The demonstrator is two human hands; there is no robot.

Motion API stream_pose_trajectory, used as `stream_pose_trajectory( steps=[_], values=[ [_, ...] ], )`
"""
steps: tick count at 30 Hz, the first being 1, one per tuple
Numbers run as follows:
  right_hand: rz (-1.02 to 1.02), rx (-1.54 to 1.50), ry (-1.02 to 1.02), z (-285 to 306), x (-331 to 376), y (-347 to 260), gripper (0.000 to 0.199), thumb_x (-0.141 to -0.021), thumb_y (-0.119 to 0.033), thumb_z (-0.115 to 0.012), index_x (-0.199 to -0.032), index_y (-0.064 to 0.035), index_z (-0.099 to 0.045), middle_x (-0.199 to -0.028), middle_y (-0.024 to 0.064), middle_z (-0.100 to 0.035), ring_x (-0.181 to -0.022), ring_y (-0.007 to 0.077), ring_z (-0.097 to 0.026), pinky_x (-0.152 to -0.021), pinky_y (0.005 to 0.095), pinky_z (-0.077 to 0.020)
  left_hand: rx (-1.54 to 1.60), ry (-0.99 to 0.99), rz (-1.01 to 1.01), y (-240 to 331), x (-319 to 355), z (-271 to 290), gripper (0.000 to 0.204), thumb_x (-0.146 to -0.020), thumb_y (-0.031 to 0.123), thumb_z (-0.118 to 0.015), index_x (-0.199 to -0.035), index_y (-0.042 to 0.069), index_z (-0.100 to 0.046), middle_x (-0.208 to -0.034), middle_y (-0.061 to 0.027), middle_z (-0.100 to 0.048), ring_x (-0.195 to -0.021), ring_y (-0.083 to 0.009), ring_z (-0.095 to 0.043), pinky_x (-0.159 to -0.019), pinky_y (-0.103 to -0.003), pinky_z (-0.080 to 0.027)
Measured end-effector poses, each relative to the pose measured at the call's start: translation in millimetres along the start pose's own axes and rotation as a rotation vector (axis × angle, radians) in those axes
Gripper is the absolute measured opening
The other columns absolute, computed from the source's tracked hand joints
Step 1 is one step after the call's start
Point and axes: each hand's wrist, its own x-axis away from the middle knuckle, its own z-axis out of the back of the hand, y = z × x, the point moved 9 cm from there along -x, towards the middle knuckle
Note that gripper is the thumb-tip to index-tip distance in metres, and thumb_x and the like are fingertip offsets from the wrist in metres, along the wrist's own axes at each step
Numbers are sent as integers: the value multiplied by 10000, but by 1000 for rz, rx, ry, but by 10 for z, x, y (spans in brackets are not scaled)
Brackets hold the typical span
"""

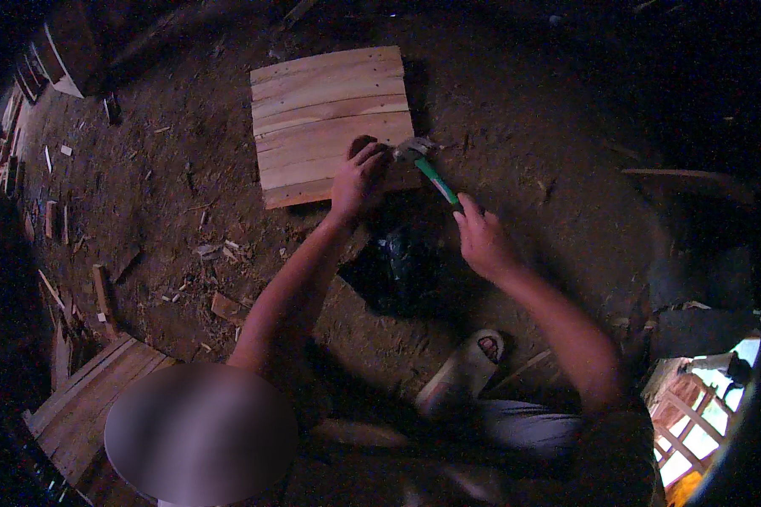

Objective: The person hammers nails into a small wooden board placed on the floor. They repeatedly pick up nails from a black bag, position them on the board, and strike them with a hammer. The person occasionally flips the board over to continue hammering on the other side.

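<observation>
A square wooden panel [330, 110] made of several pale slats lies flat on the dirt floor. My left hand [359, 179] rests on its near right corner with the fingers curled over the slats, steadying it. The fingertips sit right beside the metal head of a hammer [414, 149]. Anything pinched between the fingertips is too small to see. My right hand [482, 241] grips the lower end of the hammer's green handle [438, 182], which slants up and left toward the panel's corner.
A black plastic bag [397, 266] lies on the ground between my forearms. A pale sandal [467, 365] is near the lower middle. Another slatted wooden panel [89, 401] sits at lower left. Wood offcuts and chips [101, 291] litter the left side.
</observation>
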Motion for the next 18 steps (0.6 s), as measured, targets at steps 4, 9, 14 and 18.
stream_pose_trajectory(
  steps=[4,9,14,18],
  values=[
    [39,-39,112,216,-1,-171,316,-931,-151,-501,-1209,-4,-479,-808,283,-600,-712,466,-590,-591,513,-459,-35,5,12,-38,27,-43,247,-714,111,-631,-957,77,-649,-1056,-84,-612,-1085,-345,-514,-906,-409,-448],
    [-37,-2,1,74,-45,-187,315,-929,-144,-504,-1210,-6,-473,-780,273,-602,-718,466,-594,-576,505,-460,-35,-3,23,-102,41,-61,254,-723,128,-639,-973,86,-663,-1080,-77,-612,-1112,-337,-502,-917,-401,-447],
    [77,-35,239,207,50,-163,314,-924,-134,-511,-1209,-6,-475,-758,262,-600,-691,455,-592,-559,500,-453,-3,-38,106,-62,35,-49,267,-732,145,-656,-992,88,-668,-1084,-72,-615,-1112,-334,-499,-913,-390,-450],
    [-33,145,7,18,-26,-90,308,-919,-128,-516,-1200,-7,-478,-772,263,-599,-680,449,-591,-557,494,-451,-27,-50,134,-99,34,-42,249,-733,141,-657,-976,86,-676,-1075,-65,-620,-1103,-326,-504,-906,-388,-453]
  ],
)
